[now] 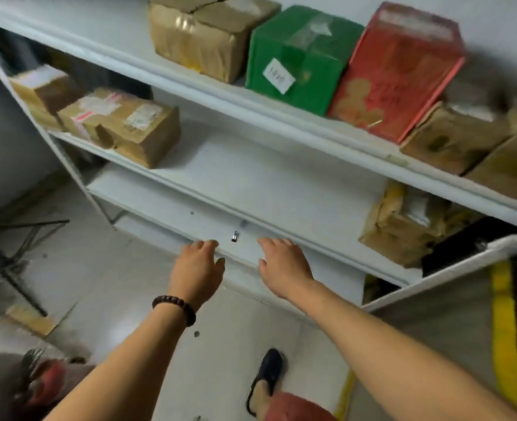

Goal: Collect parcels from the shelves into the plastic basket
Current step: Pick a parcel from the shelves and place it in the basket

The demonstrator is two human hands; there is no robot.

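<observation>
My left hand [198,268] and my right hand [283,264] reach forward side by side, fingers relaxed, holding nothing, in front of the edge of a low white shelf [251,189]. On that shelf sit a taped brown parcel [123,126] at the left and a crumpled brown parcel [403,226] at the right. The shelf above carries a brown box [202,34], a green box [299,59], a red box [400,71] and more brown boxes [451,138]. At the bottom left corner a red basket [43,387] shows partly, blurred.
A dark metal frame [17,250] stands on the floor at the left, with a small brown box [31,319] near it. A yellow and black object [503,329] stands at the right. My foot in a dark slipper [267,378] is on the pale floor.
</observation>
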